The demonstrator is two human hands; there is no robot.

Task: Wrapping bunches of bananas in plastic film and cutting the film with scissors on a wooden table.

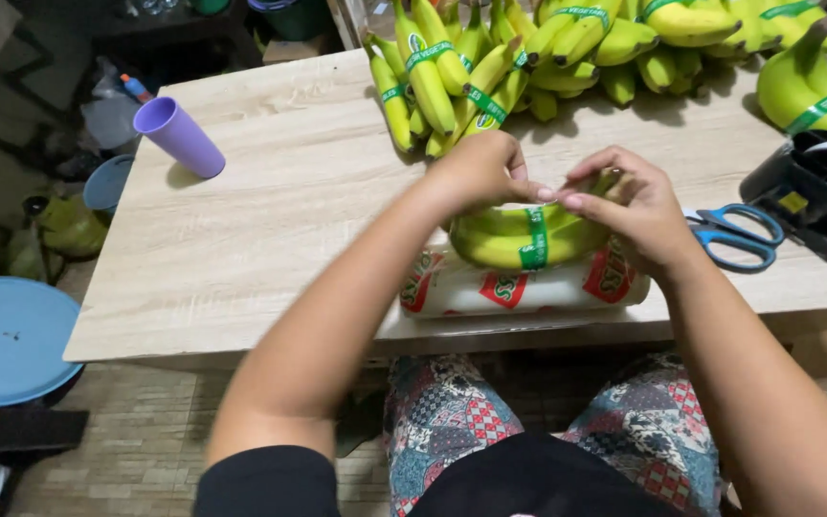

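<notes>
A bunch of yellow-green bananas (500, 244) with a green tape band (534, 239) around it lies on a roll of clear printed bags (490, 290) near the table's front edge. My left hand (479, 172) rests on top of the bunch with fingers curled on it. My right hand (636, 206) grips the right end of the bunch, its fingertips meeting the left hand's above the band.
Several taped banana bunches (528, 57) lie along the far edge of the wooden table (270, 220). A purple cup (179, 136) lies at left. Blue-handled scissors (734, 235) and a black tape dispenser (815, 191) are at right. A blue stool (7, 340) stands on the floor at left.
</notes>
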